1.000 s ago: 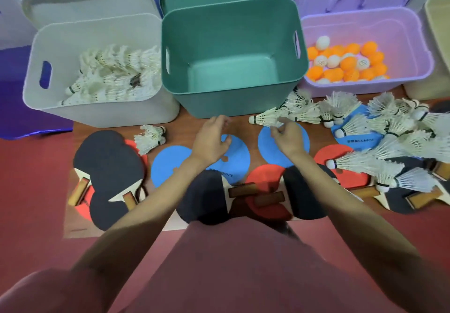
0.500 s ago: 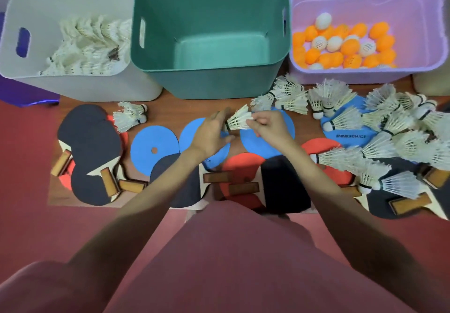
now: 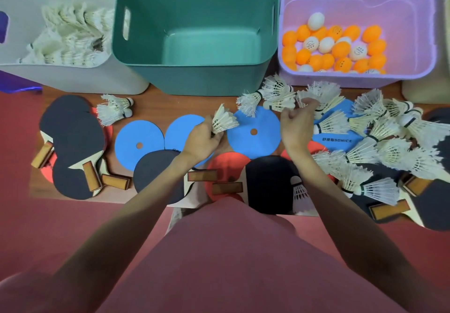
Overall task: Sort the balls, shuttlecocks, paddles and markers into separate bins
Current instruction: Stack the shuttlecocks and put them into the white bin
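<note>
Left hand (image 3: 202,140) gripping one shuttlecock (image 3: 224,121) by the base. Right hand (image 3: 295,122) at 3 o'clock of it, fingers curled, pinching feathers of another shuttlecock (image 3: 319,96).

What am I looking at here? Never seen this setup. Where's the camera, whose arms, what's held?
There is no robot. The one picture comes from a wide-angle camera on a person's head, looking down at their own arms.

The left hand grips a white shuttlecock. The right hand reaches into the loose shuttlecocks by the purple bin, its fingers curled among the feathers; whether it holds one, I cannot tell.

On the floor lie paddles, blue discs and many more shuttlecocks. Behind stand three bins: the white bin holds shuttlecocks, the green bin looks empty, and the purple bin holds orange and white balls.
</note>
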